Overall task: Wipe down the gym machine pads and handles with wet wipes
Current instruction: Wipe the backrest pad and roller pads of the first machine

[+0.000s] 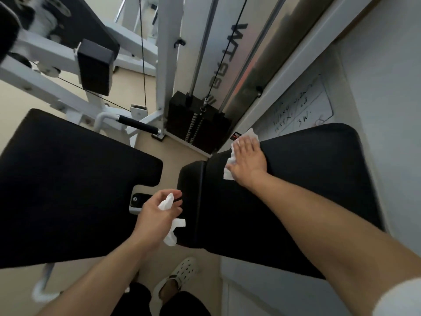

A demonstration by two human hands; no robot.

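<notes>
Soft, even indoor light, moderately bright; shadows faint. Dull sheen on the steel panel behind the weight stack. Strong wide-angle bending toward the edges; motion blur on the machine parts at upper left, black pads showing almost no surface detail.

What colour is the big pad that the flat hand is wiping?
Black. The pad under the right hand shows plainly in the head view.

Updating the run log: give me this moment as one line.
right hand: flat, pressing wipe on right pad | left hand: holding crumpled wipe, off pad | left pad: untouched now
</notes>
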